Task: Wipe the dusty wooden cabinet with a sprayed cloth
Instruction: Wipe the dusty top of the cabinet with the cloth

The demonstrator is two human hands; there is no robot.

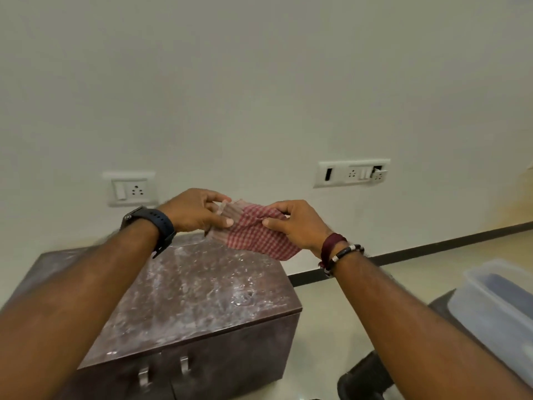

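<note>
1. Head view, nearest first: two bare forearms reach forward from the bottom edge, the left one wearing a dark smartwatch (150, 223), the right one a maroon thread and beaded bracelets (340, 249).
2. The left hand (193, 210) pinches the striped end of a red-and-white checked cloth (256, 235) between thumb and curled fingers; the right hand (297, 223) grips the other end the same way. The cloth is bunched between them in the air, its loose corner drooping under the right wrist.
3. Below both hands, and not touched by the cloth, stands the dark wooden cabinet (202, 298). Its top is streaked with pale dust or droplets; which, I cannot tell. Two metal handles (164, 369) show on its front, below the left forearm.
4. Beyond the hands is a pale wall with a switch socket (131, 189) behind the left hand and a longer socket panel (353, 173) above the right.
5. Right of the right forearm sits a translucent plastic container (499, 307).
6. Judgement: the cloth is being readied. Fold it into a flat pad, then wipe the top in overlapping straight passes from the far edge towards the handles, turning the pad once soiled.
</note>
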